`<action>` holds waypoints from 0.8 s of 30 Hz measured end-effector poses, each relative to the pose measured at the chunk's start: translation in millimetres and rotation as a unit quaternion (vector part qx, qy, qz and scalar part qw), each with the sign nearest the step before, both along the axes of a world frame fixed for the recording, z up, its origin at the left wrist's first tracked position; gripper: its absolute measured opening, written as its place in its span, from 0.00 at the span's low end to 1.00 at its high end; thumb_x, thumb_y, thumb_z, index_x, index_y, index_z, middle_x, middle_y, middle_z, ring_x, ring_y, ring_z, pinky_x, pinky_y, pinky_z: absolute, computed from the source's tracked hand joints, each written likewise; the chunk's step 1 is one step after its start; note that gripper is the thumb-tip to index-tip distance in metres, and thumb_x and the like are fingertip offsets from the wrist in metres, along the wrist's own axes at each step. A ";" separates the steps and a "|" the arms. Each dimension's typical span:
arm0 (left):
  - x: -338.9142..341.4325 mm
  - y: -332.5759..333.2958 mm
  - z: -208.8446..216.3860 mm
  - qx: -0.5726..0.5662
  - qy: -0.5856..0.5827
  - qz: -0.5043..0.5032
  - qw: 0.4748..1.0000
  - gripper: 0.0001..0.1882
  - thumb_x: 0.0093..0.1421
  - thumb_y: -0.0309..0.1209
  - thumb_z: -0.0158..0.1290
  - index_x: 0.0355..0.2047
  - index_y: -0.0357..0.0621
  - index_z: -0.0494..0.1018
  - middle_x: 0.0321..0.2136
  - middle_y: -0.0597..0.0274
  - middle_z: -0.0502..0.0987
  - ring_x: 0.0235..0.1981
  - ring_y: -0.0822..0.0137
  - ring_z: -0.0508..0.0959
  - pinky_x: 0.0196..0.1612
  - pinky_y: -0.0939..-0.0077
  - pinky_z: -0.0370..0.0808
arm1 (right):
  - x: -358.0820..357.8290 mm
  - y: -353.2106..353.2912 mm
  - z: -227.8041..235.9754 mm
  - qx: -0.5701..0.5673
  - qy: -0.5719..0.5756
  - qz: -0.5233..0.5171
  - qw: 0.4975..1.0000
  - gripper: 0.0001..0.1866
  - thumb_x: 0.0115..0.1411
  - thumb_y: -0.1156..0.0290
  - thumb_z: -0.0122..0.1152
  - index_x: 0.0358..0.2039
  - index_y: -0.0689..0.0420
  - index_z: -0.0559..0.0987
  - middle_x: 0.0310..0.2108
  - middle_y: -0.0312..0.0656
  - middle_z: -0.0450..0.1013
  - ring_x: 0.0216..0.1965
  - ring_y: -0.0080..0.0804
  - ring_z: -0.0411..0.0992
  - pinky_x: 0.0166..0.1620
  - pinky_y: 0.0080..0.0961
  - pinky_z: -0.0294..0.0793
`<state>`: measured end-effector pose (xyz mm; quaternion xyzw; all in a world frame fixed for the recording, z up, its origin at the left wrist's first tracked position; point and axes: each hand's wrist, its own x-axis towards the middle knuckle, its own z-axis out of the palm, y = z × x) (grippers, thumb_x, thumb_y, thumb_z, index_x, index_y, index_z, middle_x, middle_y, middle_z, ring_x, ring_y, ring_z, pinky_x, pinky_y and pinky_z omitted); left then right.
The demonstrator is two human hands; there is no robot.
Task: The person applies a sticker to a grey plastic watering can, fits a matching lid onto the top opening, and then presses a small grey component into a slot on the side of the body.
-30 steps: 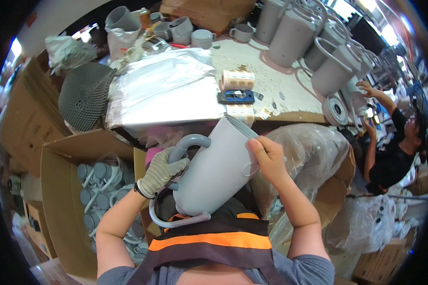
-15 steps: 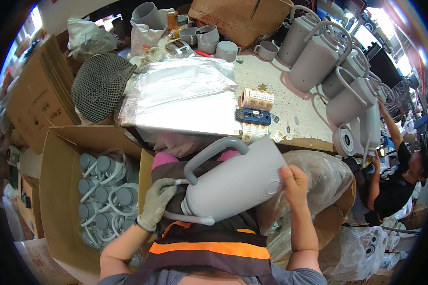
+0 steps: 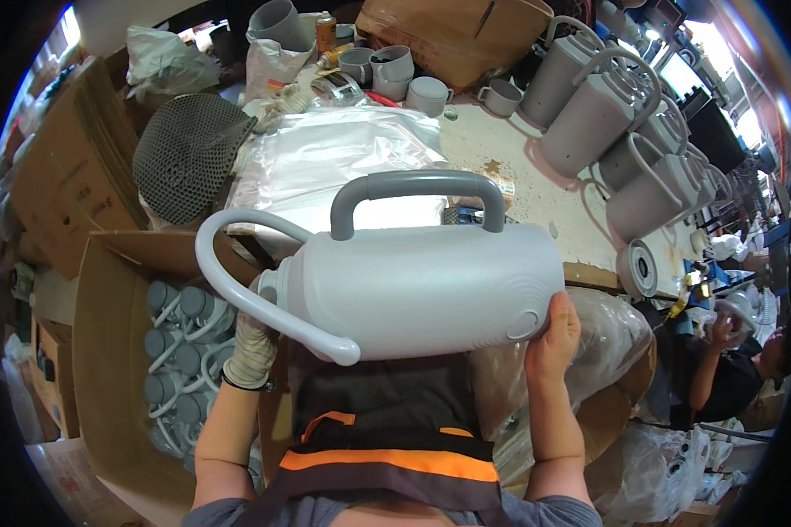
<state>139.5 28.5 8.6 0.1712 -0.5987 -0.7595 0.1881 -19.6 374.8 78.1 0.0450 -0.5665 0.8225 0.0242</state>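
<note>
A large light-grey vacuum jug [image 3: 422, 285] lies sideways in front of me, its dark grey side handle upward and a pale carrying loop around its neck end. My left hand [image 3: 253, 344], in a whitish work glove, is closed at the neck end, with its fingers partly hidden behind the loop and jug. My bare right hand [image 3: 554, 338] grips the base end, thumb on the near face.
An open cardboard box [image 3: 105, 378] at left holds several grey-capped bottles. On the table [image 3: 475, 140] are plastic bags [image 3: 343, 145], grey cups and several upright jugs [image 3: 589, 123]. At right, a person [image 3: 729, 378] holds a grey part.
The jug has been raised and turned level, nearer to me, its loop swinging up to the left. At right, the co-worker has moved back from the jugs and now holds a grey part.
</note>
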 end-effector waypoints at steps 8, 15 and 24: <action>-20.9 -13.8 10.4 0.131 0.056 0.168 0.976 0.25 0.66 0.43 0.41 0.57 0.40 0.60 0.51 0.61 0.68 0.52 0.69 0.68 0.55 0.73 0.67 | -178.3 -79.2 19.4 0.350 0.110 0.133 0.921 0.14 0.62 0.64 0.51 0.37 0.64 0.76 0.31 0.38 0.73 0.33 0.23 0.68 0.39 0.20 0.67; -48.9 -63.8 11.5 0.200 0.000 0.255 0.946 0.30 0.63 0.48 0.42 0.59 0.42 0.58 0.54 0.58 0.66 0.54 0.63 0.67 0.57 0.65 0.66 | -410.5 -252.0 -36.5 0.547 0.308 0.002 0.778 0.16 0.57 0.59 0.53 0.33 0.60 0.77 0.35 0.48 0.75 0.39 0.45 0.73 0.41 0.35 0.70; -48.9 -85.6 9.6 -0.119 -0.191 0.263 0.938 0.32 0.61 0.42 0.50 0.59 0.38 0.55 0.54 0.54 0.65 0.53 0.62 0.68 0.55 0.67 0.67 | -499.5 -352.4 -101.8 0.712 0.165 -0.255 0.634 0.15 0.55 0.62 0.55 0.37 0.59 0.74 0.32 0.46 0.77 0.38 0.42 0.76 0.40 0.38 0.71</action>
